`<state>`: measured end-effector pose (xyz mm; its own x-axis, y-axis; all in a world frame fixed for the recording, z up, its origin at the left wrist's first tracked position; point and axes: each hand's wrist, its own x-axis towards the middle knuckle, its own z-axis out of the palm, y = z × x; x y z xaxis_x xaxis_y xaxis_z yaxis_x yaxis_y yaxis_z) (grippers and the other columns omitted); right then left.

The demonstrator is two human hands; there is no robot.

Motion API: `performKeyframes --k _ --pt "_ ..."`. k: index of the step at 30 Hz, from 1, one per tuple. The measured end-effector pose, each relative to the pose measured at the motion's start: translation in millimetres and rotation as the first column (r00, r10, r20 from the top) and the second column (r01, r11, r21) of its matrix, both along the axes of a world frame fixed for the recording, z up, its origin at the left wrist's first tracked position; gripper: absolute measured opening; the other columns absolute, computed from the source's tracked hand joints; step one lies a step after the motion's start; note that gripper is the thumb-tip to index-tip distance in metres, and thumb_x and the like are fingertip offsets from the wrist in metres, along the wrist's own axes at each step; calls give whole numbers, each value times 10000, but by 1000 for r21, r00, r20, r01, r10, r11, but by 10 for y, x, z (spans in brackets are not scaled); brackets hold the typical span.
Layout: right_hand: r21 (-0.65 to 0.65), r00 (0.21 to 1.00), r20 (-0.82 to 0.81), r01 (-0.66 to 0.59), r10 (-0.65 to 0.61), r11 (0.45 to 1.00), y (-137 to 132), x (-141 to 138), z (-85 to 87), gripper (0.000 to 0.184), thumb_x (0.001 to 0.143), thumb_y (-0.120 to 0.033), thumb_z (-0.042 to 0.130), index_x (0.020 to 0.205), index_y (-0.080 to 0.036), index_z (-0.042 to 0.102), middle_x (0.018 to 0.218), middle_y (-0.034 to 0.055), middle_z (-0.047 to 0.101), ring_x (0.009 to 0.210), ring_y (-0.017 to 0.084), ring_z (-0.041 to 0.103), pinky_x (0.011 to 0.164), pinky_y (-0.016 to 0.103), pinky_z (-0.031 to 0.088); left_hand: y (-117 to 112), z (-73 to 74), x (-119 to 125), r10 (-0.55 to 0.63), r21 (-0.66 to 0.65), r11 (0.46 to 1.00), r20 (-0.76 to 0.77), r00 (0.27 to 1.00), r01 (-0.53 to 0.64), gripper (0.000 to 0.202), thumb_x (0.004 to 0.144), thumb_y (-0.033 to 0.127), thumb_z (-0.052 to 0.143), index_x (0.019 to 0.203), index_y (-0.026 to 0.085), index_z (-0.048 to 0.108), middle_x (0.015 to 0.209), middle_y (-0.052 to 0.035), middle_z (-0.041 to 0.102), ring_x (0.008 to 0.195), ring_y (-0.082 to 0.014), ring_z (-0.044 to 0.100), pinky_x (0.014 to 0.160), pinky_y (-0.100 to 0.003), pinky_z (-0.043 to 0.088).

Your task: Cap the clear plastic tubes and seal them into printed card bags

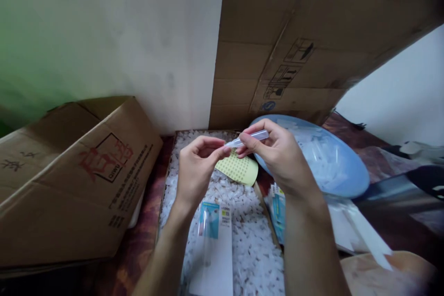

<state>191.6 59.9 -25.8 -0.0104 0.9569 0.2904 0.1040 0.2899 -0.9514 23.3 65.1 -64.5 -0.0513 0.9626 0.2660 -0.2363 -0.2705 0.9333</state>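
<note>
A slim translucent plastic tube (261,135) is held level between both hands, above a shallow cardboard tray. My left hand (194,166) pinches the tube's left end with thumb and fingers. My right hand (280,151) is closed around its middle, and the right end sticks out past the fingers. Just below the hands lies a pale yellow sheet of small round stickers (239,169). It rests on a bed of many small white plastic pieces (249,226). Nearer to me, a printed card pack (222,263) with a clear tube on its front lies on those pieces.
A blue oval basin (355,178) with many clear tubes stands on the right. Several blue-and-white cards (278,208) are stacked beside the tray. An open cardboard box (121,185) is on the left; a large carton (256,46) stands behind. An orange-rimmed container (409,261) sits at lower right.
</note>
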Motion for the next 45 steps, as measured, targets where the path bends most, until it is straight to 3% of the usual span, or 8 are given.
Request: performKeyframes --k 5,9,16,34,38,41,43,45 --pt "40 991 -82 -100 103 994 -60 -132 14 191 892 -309 820 911 -190 671 746 15 758 667 163 745 649 267 615 -3 22 -75 90 44 995 49 995 -92 116 749 227 921 790 186 821 735 -18 789 673 -125 731 667 -196 584" --pt "103 981 -135 -125 138 987 -82 -233 27 194 868 -239 840 857 -197 651 798 -4 727 669 147 729 612 255 606 -50 112 -198 143 68 988 -34 989 -140 117 721 183 935 740 222 826 742 3 791 698 -110 726 666 -165 571" --pt "83 951 -243 -175 190 981 -37 -315 -33 187 879 -148 807 859 -201 628 820 -28 675 670 126 696 582 242 591 -136 249 -264 252 88 967 -163 954 -240 126 738 195 935 744 251 822 754 38 785 703 -86 721 651 -130 556" --pt "59 987 -116 -101 108 993 -128 -238 111 229 887 -223 805 813 -214 588 752 -25 656 636 142 667 547 259 544 -140 176 -106 114 87 990 -17 993 -112 151 760 187 921 722 221 779 763 18 758 724 -110 693 680 -189 556" --pt "36 984 -103 -146 149 989 -75 -236 48 212 901 -220 767 824 -220 569 729 -27 653 641 151 661 555 267 538 -113 174 -199 119 82 991 -121 986 -109 136 771 232 915 738 225 784 787 6 771 742 -135 704 696 -217 558" --pt "-35 983 153 -93 97 995 10 -227 -48 159 923 -200 700 812 -211 586 756 -6 668 680 156 660 604 278 526 -1 69 -345 -5 -1 1000 -395 919 4 96 828 309 866 816 224 823 819 -34 795 766 -189 728 707 -268 559" --pt "-12 938 347 7 -3 1000 65 -206 -105 146 925 -161 656 801 -206 592 825 19 686 732 163 662 643 290 511 89 -78 -438 -78 -48 997 -590 803 62 115 891 337 793 906 231 836 870 -55 808 796 -227 738 725 -310 560" --pt "39 893 440 86 -94 996 101 -164 -138 148 919 -134 635 798 -207 592 875 35 692 775 175 665 673 305 502 159 -270 -498 -55 -28 998 -770 636 53 134 907 309 760 1007 246 822 969 -66 809 846 -258 737 757 -347 555"
